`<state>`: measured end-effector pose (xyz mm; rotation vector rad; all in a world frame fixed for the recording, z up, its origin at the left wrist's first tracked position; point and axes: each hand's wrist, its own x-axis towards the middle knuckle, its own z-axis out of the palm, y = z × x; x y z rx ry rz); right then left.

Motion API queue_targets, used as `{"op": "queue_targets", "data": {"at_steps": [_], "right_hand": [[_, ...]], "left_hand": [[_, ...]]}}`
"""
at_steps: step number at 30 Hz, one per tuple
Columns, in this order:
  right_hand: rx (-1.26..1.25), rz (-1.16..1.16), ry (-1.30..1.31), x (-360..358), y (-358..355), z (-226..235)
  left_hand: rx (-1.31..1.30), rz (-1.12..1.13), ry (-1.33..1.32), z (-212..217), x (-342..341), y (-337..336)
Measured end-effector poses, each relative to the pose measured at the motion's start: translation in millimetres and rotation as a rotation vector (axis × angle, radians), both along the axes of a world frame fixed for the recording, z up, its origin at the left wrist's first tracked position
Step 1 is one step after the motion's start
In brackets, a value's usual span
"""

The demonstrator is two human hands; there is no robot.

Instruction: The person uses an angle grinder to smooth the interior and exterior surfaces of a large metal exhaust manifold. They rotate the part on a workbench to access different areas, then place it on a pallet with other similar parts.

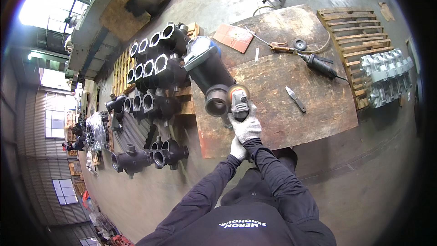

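Observation:
An angle grinder [239, 105] with a grey head and a round disc rests against the near end of a dark cast-metal pipe body [210, 74] on the wooden worktable [273, 127]. My right hand [247, 127], in a pale knit glove, is wrapped round the grinder just behind its head. Closer to me, my gloved left hand [238, 149] is closed at the tool's rear end, its fingers mostly hidden. The casting has a round open port [217, 101] beside the disc and a square flange at its far end.
On the table lie a second power tool [320, 66], a knife-like hand tool [296, 99], a loose disc [300, 44] and reddish cardboard [233, 38]. Several dark castings [159, 68] stand left. A wooden pallet [355, 41] with silvery castings [387, 75] lies right.

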<state>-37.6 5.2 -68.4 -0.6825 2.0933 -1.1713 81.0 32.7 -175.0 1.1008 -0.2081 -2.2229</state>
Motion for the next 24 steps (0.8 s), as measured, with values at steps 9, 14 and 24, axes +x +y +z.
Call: {"op": "queue_targets", "data": {"at_steps": [9, 14, 24], "right_hand": [[-0.035, 0.007, -0.01, -4, 3, 9], [0.074, 0.027, -0.076, -10, -14, -4], [0.012, 0.039, -0.017, -10, -6, -1]], "left_hand": [[-0.515, -0.343, -0.326, 10, 4, 8], [-0.402, -0.269, -0.223, -14, 0, -10], [-0.535, -0.286, -0.434, 9, -10, 3]]}}
